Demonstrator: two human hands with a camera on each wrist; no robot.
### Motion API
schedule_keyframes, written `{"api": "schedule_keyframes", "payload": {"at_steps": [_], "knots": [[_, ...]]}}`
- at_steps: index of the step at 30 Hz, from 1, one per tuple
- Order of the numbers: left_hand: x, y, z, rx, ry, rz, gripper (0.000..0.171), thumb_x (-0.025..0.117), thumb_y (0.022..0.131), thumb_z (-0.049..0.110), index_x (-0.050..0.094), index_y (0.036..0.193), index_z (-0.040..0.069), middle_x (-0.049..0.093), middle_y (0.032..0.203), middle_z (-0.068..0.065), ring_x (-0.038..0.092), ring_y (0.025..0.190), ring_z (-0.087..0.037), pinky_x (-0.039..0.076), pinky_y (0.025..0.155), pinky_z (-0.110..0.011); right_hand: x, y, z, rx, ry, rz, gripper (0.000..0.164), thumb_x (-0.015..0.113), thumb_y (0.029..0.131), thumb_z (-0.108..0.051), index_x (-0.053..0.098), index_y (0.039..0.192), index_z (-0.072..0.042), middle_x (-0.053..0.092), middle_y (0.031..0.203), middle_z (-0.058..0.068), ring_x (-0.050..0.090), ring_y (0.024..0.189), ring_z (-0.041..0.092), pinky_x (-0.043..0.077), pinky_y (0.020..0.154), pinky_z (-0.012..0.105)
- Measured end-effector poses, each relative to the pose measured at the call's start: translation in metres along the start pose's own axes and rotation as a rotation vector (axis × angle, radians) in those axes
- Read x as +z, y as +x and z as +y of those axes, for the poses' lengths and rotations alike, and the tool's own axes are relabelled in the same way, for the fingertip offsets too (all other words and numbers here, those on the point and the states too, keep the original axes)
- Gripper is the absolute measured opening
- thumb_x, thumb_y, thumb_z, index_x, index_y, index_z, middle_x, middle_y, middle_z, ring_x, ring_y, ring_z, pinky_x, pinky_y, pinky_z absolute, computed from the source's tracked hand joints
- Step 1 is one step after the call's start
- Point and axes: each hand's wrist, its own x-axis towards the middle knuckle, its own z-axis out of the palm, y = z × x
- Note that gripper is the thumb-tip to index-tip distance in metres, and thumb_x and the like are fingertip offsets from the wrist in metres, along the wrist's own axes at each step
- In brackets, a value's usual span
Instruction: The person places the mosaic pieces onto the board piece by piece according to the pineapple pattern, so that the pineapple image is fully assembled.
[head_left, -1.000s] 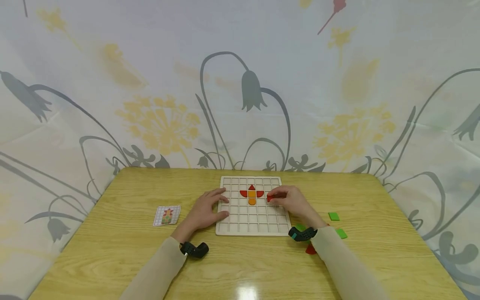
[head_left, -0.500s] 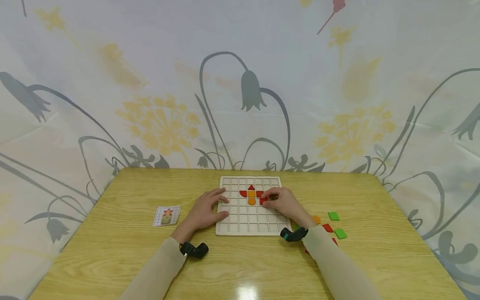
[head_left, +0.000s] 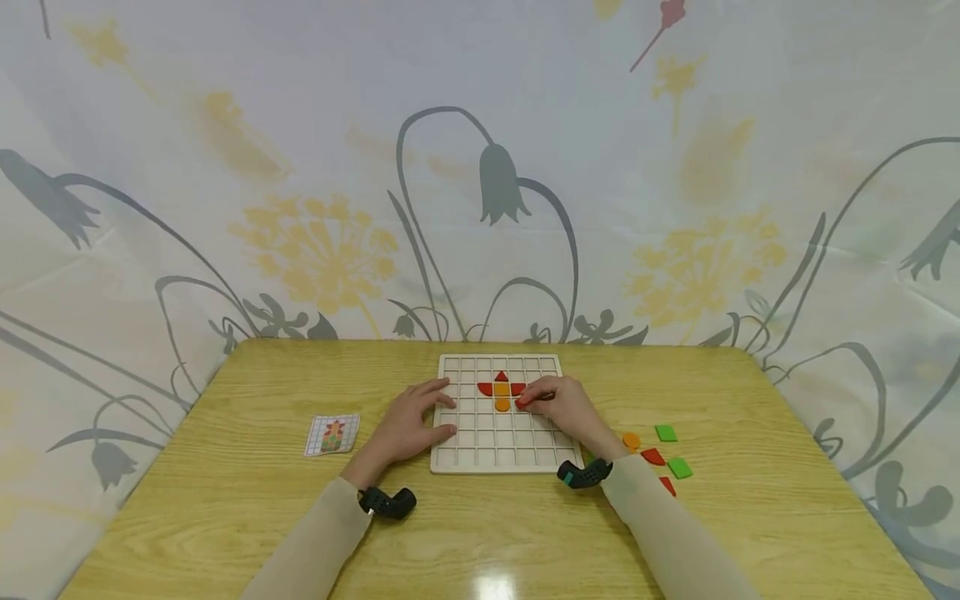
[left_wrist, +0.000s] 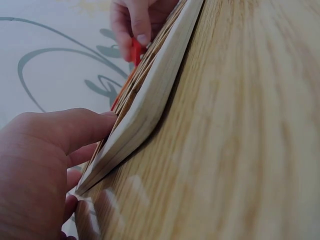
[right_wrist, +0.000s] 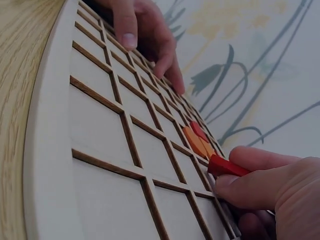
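Note:
A white gridded wooden board (head_left: 480, 457) lies on the table. My left hand (head_left: 411, 423) rests at its left edge, fingers spread, with the thumb on the rim in the left wrist view. My right hand (head_left: 562, 407) pinches a red tile (right_wrist: 227, 166) between thumb and finger, tilted over a cell right of the orange round tile (head_left: 502, 405); the fingers partly hide its shape. Above the round tile sits an orange square tile (head_left: 502, 389), flanked by a red rounded tile (head_left: 486, 389) and another red tile (head_left: 517, 389). A red triangle tile (head_left: 502, 377) tops the group.
A small pattern card (head_left: 332, 435) with a coloured flower figure lies left of the board. Loose tiles lie to the right: green squares (head_left: 666, 433), an orange round piece (head_left: 632, 440) and red pieces (head_left: 653, 457). My right forearm covers part of that area.
My right hand has moved left across the board with the red tile, to the cell beside the orange round tile. The left hand stays in place.

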Motion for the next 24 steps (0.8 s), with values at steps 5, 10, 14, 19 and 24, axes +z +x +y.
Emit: {"api": "schedule_keyframes", "payload": {"at_steps": [5,10,14,19,24], "knots": [[-0.0007,0.0008,-0.0005,0.005,-0.001,0.004,0.033,0.071,0.091,0.033,0.067,0.117,0.013,0.042,0.154,-0.009,0.035,0.141,-0.038,0.028,0.111,-0.062,-0.0011,-0.0001,0.0003,-0.067,-0.088,-0.041,0.013,0.074,0.089,-0.004,0.08,0.094,-0.014,0.069,0.108,0.004,0.064,0.103,0.026,0.055,0.085,0.036],[-0.0005,0.0013,-0.0011,0.003,-0.005,0.008,0.032,0.072,0.091,0.033,0.067,0.116,0.014,0.042,0.154,-0.008,0.035,0.141,-0.038,0.029,0.111,-0.062,-0.0033,-0.0005,-0.0009,-0.058,-0.105,-0.094,0.015,0.069,0.093,-0.006,0.079,0.102,-0.013,0.066,0.114,0.005,0.061,0.106,0.027,0.053,0.086,0.038],[-0.0004,0.001,-0.0018,0.006,-0.001,0.01,0.031,0.071,0.091,0.033,0.067,0.116,0.014,0.043,0.154,-0.009,0.036,0.141,-0.038,0.029,0.11,-0.062,-0.0023,-0.0007,0.001,-0.052,-0.112,-0.105,0.016,0.067,0.095,-0.008,0.078,0.106,-0.011,0.065,0.115,0.005,0.061,0.106,0.027,0.052,0.086,0.038],[-0.0017,0.0004,-0.0009,0.006,-0.004,0.009,0.031,0.072,0.091,0.033,0.068,0.116,0.014,0.043,0.154,-0.009,0.036,0.14,-0.038,0.029,0.11,-0.062,-0.0006,-0.0008,0.0045,-0.067,-0.112,-0.103,0.016,0.067,0.095,-0.009,0.078,0.106,-0.012,0.065,0.111,0.002,0.062,0.102,0.022,0.053,0.084,0.037],[-0.0006,0.0003,-0.0009,0.004,-0.004,0.005,0.031,0.072,0.091,0.033,0.067,0.116,0.015,0.043,0.154,-0.009,0.036,0.141,-0.037,0.029,0.11,-0.061,-0.0035,-0.0022,0.0039,-0.024,-0.073,-0.088,0.017,0.068,0.094,-0.008,0.077,0.107,-0.014,0.068,0.11,0.0,0.063,0.096,0.018,0.052,0.083,0.036]]}}
